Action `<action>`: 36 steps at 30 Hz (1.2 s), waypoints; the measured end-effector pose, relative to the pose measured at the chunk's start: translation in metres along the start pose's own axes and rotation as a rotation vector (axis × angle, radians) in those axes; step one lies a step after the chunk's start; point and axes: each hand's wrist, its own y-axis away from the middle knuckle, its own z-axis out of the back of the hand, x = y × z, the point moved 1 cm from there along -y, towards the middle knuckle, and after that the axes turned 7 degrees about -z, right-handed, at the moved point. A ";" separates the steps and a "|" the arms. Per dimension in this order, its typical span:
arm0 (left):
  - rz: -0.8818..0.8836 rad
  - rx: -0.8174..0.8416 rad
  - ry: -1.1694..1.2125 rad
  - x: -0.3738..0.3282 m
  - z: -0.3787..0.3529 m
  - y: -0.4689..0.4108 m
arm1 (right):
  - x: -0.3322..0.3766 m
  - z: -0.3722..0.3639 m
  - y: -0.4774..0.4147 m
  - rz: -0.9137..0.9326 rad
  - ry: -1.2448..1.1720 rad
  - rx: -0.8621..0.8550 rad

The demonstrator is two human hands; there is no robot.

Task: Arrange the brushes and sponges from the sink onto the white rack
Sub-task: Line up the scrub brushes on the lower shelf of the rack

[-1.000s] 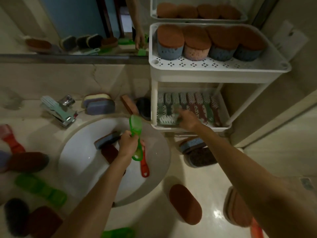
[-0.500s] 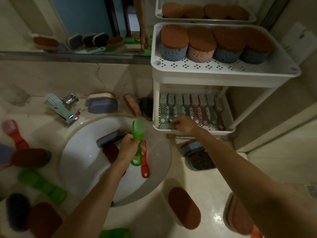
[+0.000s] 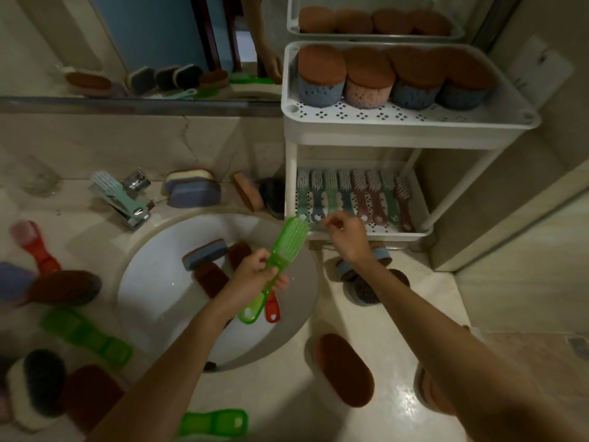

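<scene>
My left hand point(image 3: 255, 272) grips a green brush point(image 3: 279, 253) by its handle above the white sink point(image 3: 159, 291), bristle head tilted toward the rack. My right hand point(image 3: 345, 234) hovers empty, fingers loosely curled, just in front of the lower shelf of the white rack point(image 3: 414, 135). That shelf holds a row of several brushes point(image 3: 350, 194) lying side by side. Several brown-topped sponges point(image 3: 395, 78) stand on the upper shelf. In the sink lie a blue sponge point(image 3: 204, 258), brown sponges point(image 3: 210, 279) and a red brush point(image 3: 272, 309).
A chrome tap point(image 3: 134, 199) with a pale brush on it stands behind the sink. More sponges and brushes are scattered on the counter: a brown sponge point(image 3: 345, 370), green brushes point(image 3: 86, 338), a stacked sponge point(image 3: 192, 188). A mirror runs along the back wall.
My right hand has pulled back out of the lower shelf toward the sink, leaving a brush in the row. My left hand lifted the green brush and tilted it toward the rack.
</scene>
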 end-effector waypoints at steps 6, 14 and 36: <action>-0.132 -0.013 0.023 -0.038 -0.046 -0.029 | 0.003 0.015 0.020 -0.244 -0.511 0.131; -0.084 0.062 -0.141 -0.058 -0.082 -0.065 | 0.007 0.046 -0.010 -0.324 -0.563 0.218; -0.203 0.096 -0.685 -0.018 -0.041 -0.079 | 0.025 -0.011 -0.096 -0.041 0.281 0.501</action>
